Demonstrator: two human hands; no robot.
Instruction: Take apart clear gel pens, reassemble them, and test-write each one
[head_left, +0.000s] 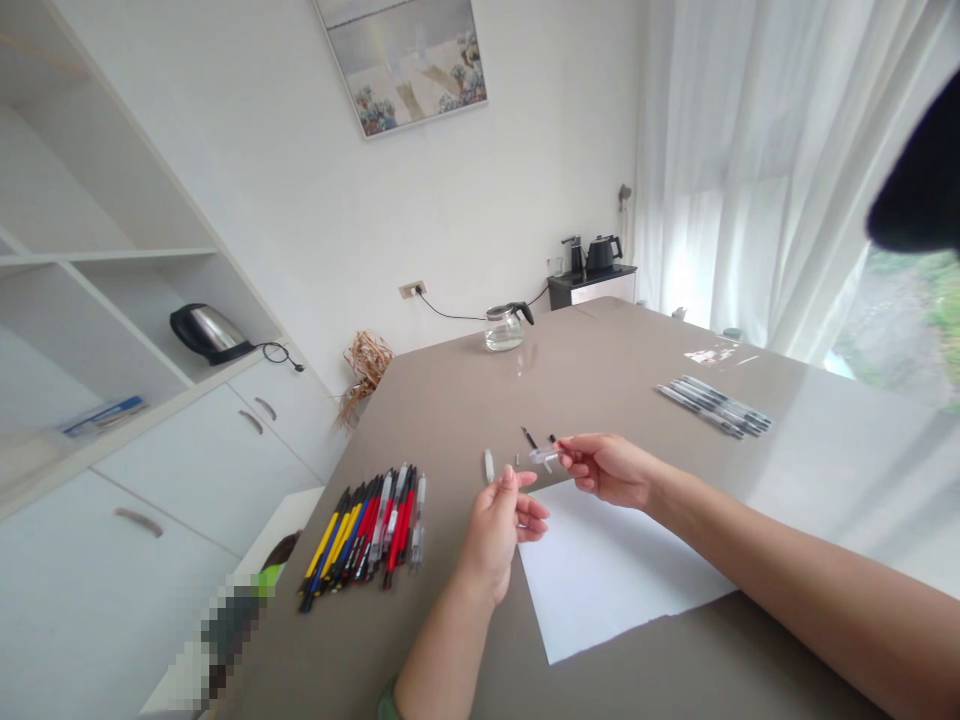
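In my right hand [604,465], thumb and fingers pinch a clear plastic pen part [543,455] above the far edge of a white sheet of paper [615,570]. My left hand [504,525] holds nothing; its palm is turned up with the fingers apart, close to the sheet's left corner. A clear pen barrel piece [489,465] lies on the table just beyond my left hand. Small loose pen parts lie near my fingertips, among them a thin black piece [529,437] and a tiny metallic piece [517,460], too small to name.
Several yellow, blue, red and clear pens [367,525] lie in a row on the table [450,400] at left. More clear pens [716,405] lie at right, with small scraps [712,354] behind them. A glass pot [504,330] of clear liquid stands at the far edge.
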